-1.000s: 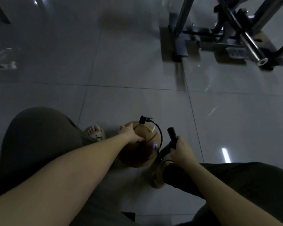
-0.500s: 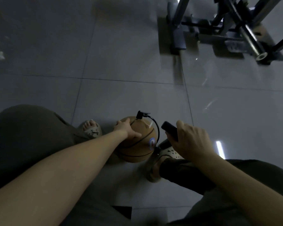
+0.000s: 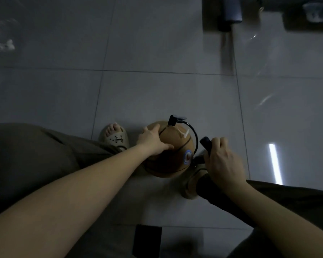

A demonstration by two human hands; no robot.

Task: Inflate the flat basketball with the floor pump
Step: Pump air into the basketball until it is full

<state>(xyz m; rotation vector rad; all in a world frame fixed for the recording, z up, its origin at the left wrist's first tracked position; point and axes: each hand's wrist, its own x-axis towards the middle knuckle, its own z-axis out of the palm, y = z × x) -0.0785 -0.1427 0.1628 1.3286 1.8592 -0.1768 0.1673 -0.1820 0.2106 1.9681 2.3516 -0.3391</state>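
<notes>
A brown basketball [image 3: 175, 157] sits on the grey tiled floor between my feet. My left hand [image 3: 153, 140] rests spread over its upper left side, fingers relaxed. A black hose [image 3: 194, 135] arcs from the pump head [image 3: 173, 120], which is plugged into the top of the ball, down to the right side. My right hand [image 3: 220, 159] grips the black pump handle [image 3: 206, 144] just right of the ball. The pump's body is hidden under that hand.
My left foot in a beige sandal [image 3: 115, 136] stands left of the ball; my right shoe [image 3: 191, 183] is below the pump. Dark exercise-machine feet [image 3: 229, 13] stand at the top right. A black flat object [image 3: 147, 239] lies at the bottom middle.
My right hand has risen with the pump handle and looks larger and nearer. My left hand stays on the ball. The camera has tilted down, so the machine has slid toward the top edge.
</notes>
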